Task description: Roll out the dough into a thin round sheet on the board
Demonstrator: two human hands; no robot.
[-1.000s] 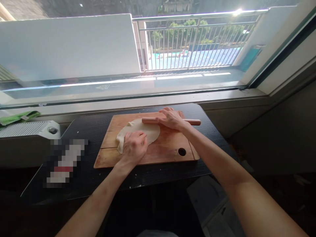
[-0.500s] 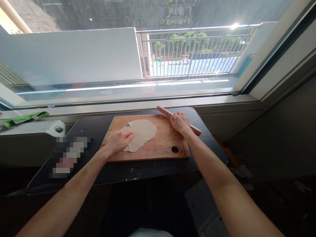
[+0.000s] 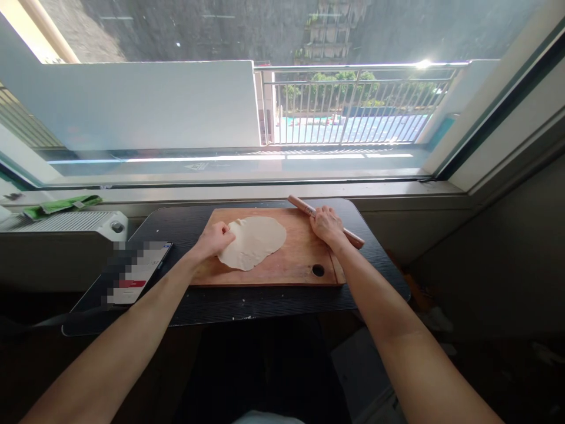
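Forearms (image 3: 150,312), both bare, reach from the near side in the head view. The left hand (image 3: 215,240) bends inward, fingers curled and pinching the left edge of a pale, flat, roundish sheet of dough (image 3: 260,238). This lies on the left and middle of a rectangular brown wooden board (image 3: 265,278). The right hand (image 3: 327,225) lies palm down, fingers pressed together over a slanted light-wood rolling pin (image 3: 301,205) across the board's far right corner. Beneath is a black wood-grained table (image 3: 207,306), with white specks near and a partly blurred, dark-edged phone (image 3: 141,277) left. Far left, a green cloth (image 3: 64,205) rests on a white ribbed heater (image 3: 75,222); beyond the window stands a metal railing (image 3: 353,106).
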